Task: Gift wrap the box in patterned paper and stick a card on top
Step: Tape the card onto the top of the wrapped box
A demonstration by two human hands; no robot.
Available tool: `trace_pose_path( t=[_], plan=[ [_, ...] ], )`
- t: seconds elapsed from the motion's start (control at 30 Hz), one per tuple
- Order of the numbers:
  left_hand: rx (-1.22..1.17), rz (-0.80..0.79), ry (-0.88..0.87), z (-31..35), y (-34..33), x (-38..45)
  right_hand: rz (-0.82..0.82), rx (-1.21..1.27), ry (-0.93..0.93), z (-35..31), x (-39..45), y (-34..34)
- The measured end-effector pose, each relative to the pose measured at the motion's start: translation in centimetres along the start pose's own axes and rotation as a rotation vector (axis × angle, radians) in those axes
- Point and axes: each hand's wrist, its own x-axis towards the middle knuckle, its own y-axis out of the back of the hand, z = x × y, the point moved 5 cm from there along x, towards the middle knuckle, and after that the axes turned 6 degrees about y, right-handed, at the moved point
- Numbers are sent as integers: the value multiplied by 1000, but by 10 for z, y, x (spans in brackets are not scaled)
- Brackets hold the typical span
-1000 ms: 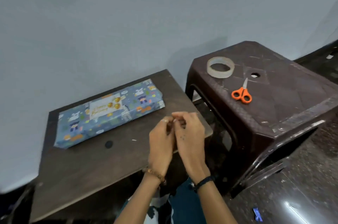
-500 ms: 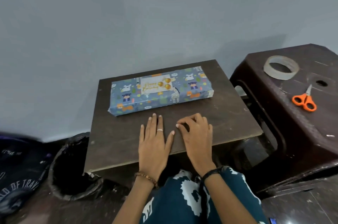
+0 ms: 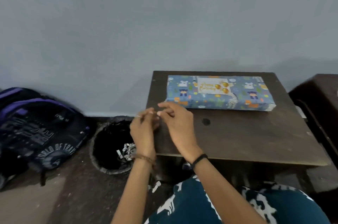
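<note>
Looking through the head camera, I see the wrapped box (image 3: 220, 94) lying flat along the far side of the dark tabletop (image 3: 256, 137), close to the grey wall. Blue patterned paper covers it fully, and a white card (image 3: 213, 85) with gold lettering and gold balloons sits on its top face, left of centre.

Both hands hover together at the tabletop's left edge, near the box's front left corner but apart from it. My left hand (image 3: 143, 130) has its fingers (image 3: 146, 114) curled upward, a ring on one of them. My right hand (image 3: 180, 123) has its fingers (image 3: 165, 105) loosely bent, tips meeting the left hand's. Whether anything is pinched between them I cannot tell; the hands are motion-blurred.

Left of the tabletop, on the floor, stands a black-lined bin (image 3: 109, 148) holding paper scraps (image 3: 127, 151). Further left rests a dark backpack (image 3: 36, 128) with purple trim.
</note>
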Motion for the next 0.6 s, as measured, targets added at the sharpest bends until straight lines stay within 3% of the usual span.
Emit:
trace_pose_path(
  t=[0.13, 0.4, 0.6],
  plan=[
    [-35, 174, 50, 9, 52, 72, -192, -41, 55, -18, 38, -76],
    [34, 405, 272, -50, 122, 140, -476, -193, -47, 18, 88, -186],
    [155, 407, 349, -79, 159, 152, -582, -315, -72, 50, 98, -224]
  ],
)
